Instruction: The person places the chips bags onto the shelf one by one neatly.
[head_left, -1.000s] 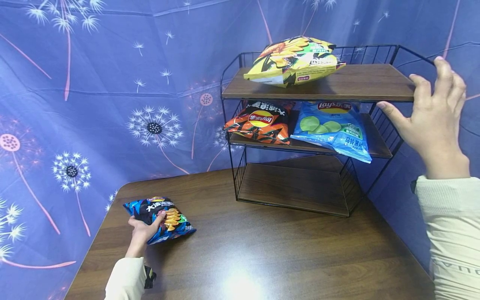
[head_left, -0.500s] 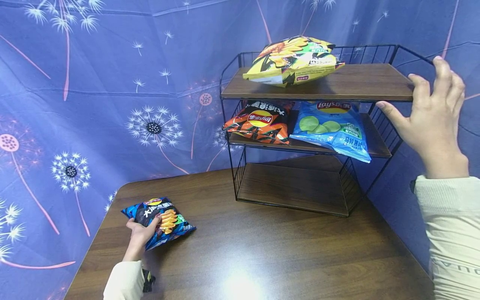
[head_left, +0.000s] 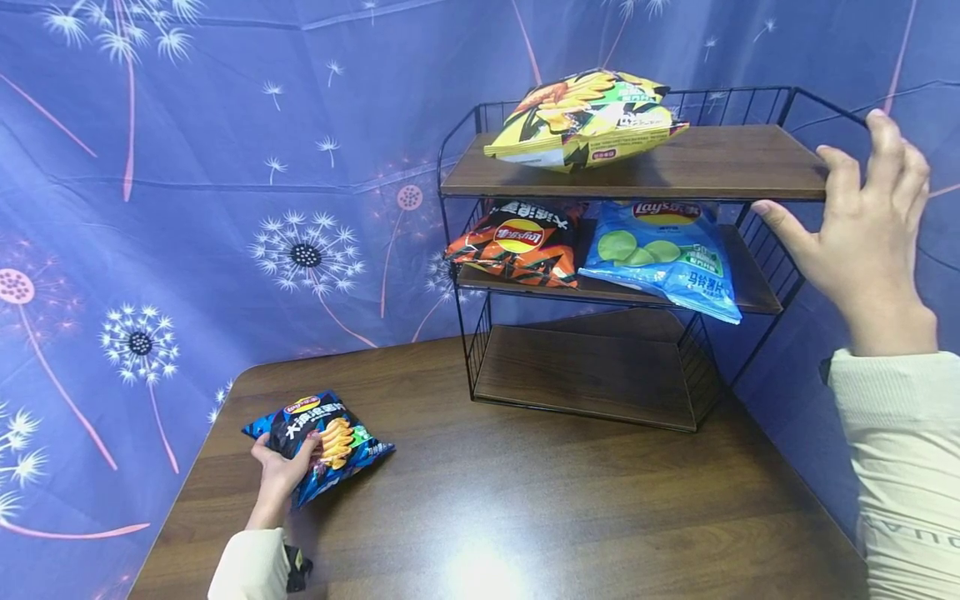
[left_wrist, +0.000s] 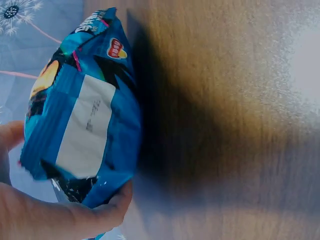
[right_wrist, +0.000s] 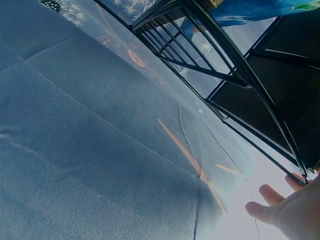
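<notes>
My left hand point(head_left: 281, 471) grips a blue and black Lay's chip bag point(head_left: 341, 454) at its left side, with the thumb across the printed front. The bag is tilted over the table's left part. In the left wrist view the bag's blue end with a white label point(left_wrist: 87, 127) faces the camera, and fingers curl under it. My right hand point(head_left: 873, 233) holds the top right corner of a three-tier rack point(head_left: 750, 162), thumb at the front edge and index finger over the board. The right wrist view shows fingertips point(right_wrist: 270, 195) beside the rack's black wire frame point(right_wrist: 240, 65).
A yellow chip bag point(head_left: 585, 121) lies on the top shelf. An orange and black bag point(head_left: 517, 246) and a light blue Lay's bag point(head_left: 660, 254) share the middle shelf. Below is the bottom shelf point(head_left: 585, 375). The wooden table point(head_left: 540, 483) meets a blue dandelion-print curtain point(head_left: 225, 167).
The left hand has turned the blue and black bag a little, so its front faces the head camera more. The right hand has stayed at the rack's corner.
</notes>
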